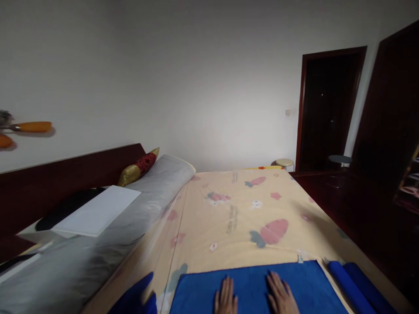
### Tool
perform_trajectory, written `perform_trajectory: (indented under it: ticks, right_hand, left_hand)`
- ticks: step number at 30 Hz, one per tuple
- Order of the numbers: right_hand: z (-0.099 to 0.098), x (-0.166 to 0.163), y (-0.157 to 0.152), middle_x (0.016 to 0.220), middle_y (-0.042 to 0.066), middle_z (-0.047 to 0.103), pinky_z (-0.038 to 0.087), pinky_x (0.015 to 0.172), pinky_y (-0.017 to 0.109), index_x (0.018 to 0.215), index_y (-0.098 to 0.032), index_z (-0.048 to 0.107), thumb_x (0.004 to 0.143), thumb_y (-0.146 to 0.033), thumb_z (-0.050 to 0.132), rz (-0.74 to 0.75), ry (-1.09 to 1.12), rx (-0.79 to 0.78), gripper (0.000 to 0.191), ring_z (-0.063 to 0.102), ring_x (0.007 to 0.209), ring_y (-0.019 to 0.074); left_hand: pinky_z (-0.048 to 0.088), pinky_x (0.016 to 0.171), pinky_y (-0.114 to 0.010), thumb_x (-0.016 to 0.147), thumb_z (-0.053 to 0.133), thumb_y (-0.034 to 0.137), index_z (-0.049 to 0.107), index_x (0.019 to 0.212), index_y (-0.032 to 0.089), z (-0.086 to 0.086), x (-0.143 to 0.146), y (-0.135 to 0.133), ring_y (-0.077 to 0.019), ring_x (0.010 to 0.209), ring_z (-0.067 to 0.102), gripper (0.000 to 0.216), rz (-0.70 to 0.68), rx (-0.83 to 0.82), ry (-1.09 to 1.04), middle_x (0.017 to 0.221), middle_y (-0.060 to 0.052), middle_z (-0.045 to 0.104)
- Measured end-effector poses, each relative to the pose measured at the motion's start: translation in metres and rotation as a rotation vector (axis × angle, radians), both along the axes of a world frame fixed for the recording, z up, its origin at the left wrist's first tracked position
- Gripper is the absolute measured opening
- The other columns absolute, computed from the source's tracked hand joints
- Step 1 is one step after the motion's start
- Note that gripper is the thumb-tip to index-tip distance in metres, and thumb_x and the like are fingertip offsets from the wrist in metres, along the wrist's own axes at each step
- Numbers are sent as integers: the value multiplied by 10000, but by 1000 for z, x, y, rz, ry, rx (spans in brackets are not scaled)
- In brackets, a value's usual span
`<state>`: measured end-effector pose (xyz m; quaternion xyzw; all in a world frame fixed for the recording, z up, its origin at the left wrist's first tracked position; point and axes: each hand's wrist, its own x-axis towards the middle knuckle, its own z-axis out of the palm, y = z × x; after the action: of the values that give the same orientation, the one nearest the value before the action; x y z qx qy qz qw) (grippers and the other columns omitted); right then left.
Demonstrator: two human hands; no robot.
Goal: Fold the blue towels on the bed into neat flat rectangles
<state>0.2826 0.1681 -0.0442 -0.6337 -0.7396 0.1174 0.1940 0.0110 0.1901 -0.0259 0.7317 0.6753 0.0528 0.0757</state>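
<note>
A blue cloth (250, 283) lies spread flat on the bed at the bottom of the view, with a small pale tag at its far edge. Both palms rest on it, well apart. My left hand (225, 298) lies left of its middle, fingers stretched forward. On the right, my right hand (281, 294) is flat with its fingers spread a little. Neither hand holds anything. The near part of the cloth and both wrists are cut off by the frame. Rolled blue cloths (355, 288) lie to the right, and a bunched blue cloth (132, 296) is at lower left.
A cream bedsheet (209, 222) with strawberry prints covers the bed. Along the left are a long grey pillow (150, 196), a white board (98, 209), a red and gold cushion (140, 168) and the dark headboard (72, 170). Two stools (284, 162) stand beyond the bed near a dark door.
</note>
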Motion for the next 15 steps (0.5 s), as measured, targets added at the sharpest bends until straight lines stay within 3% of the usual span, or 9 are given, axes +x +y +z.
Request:
perform_trajectory:
  ticks: [1, 3, 5, 8, 12, 15]
  right_hand:
    - [4, -23, 4, 1516, 1, 280, 314, 1137, 471, 1429, -339, 314, 939, -514, 295, 114, 31, -35, 520, 285, 1402, 222]
    - [11, -55, 13, 1509, 2, 287, 334, 1125, 468, 1429, -354, 307, 945, -466, 301, 222, 55, -100, 496, 303, 1394, 222]
    - [15, -56, 21, 1515, -1, 275, 318, 1132, 470, 1430, -362, 300, 943, -473, 301, 235, 45, -108, 500, 292, 1401, 222]
    - [10, 1, 25, 1535, 0, 259, 261, 1154, 486, 1438, -322, 303, 937, -510, 260, 20, -28, -67, 537, 249, 1423, 218]
    - [-17, 118, 15, 1547, 26, 260, 223, 1159, 506, 1455, -239, 292, 902, -524, 239, -393, -150, -33, 624, 217, 1439, 225]
    - [-34, 165, 8, 1538, 30, 304, 238, 1149, 496, 1437, -221, 355, 869, -564, 211, -428, -198, 30, 679, 236, 1435, 232]
  left_hand:
    - [249, 1180, -458, 906, 260, 306, 241, 1439, 301, -5, 22, 3, -188, 1430, 259, 534, -121, -8, -55, 1532, 38, 262]
    - [253, 1184, -452, 913, 263, 324, 212, 1439, 314, -9, 52, 9, -185, 1426, 271, 529, -238, -33, -116, 1532, 44, 261]
    - [247, 1187, -457, 921, 267, 364, 190, 1442, 342, -6, 55, 15, -183, 1429, 269, 526, -277, -35, -120, 1540, 57, 247]
    - [222, 1187, -469, 926, 247, 410, 184, 1449, 360, 9, 6, 25, -173, 1443, 231, 529, -179, -14, -20, 1560, 70, 203]
    - [155, 1184, -515, 926, 174, 444, 124, 1474, 279, 25, -92, 32, -180, 1465, 138, 575, 300, -52, 188, 1586, 31, 124]
    - [145, 1184, -503, 915, 180, 496, 74, 1477, 296, 35, -131, 34, -162, 1468, 112, 606, 354, -108, 241, 1591, 52, 86]
